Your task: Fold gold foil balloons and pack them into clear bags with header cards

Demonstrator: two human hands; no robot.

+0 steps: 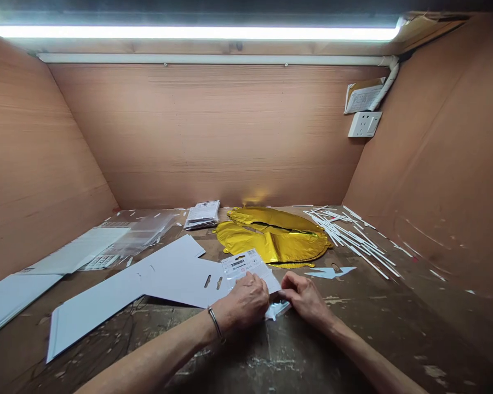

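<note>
One packet [239, 266] | left hand [248, 298]: atop | right hand [306, 298]: edge | sticks [337, 234]: apart

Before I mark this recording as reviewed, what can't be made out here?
All in the head view:
- Lower part of the printed packet: hidden by the left hand.
- The packet's fine print: too small to read.
- Text on the paper above the wall socket: too small.
- Far end of the white sheets at left: cut off by the picture's left edge.
</note>
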